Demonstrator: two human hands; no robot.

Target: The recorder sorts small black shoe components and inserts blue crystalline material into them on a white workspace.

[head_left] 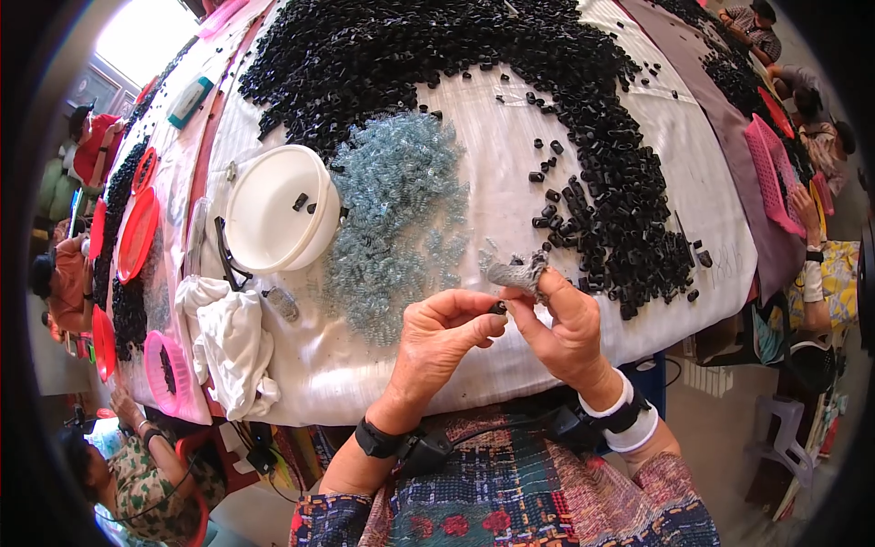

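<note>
Above the front edge of the cloth-covered table, my left hand [440, 339] pinches a small black plastic part [498, 308] between thumb and forefinger. My right hand [567, 330] meets it there, its thumb and fingertips closed close to the part; what they grip is too small to make out. Grey fabric [518, 272] is wrapped about a finger of the right hand. Just beyond my hands lies a spread of small, clear bluish coil-like pieces [392, 201]. A large heap of similar black parts [629, 219] curves around the back and right.
A white plastic bowl [264, 214] with a few black parts stands left of the bluish pieces. Beside it lie a white cloth [228, 342], a black tool [228, 255] and a small clear bottle-like item [281, 304]. Other people sit at tables on both sides, near red trays [138, 235] and a pink basket [773, 173].
</note>
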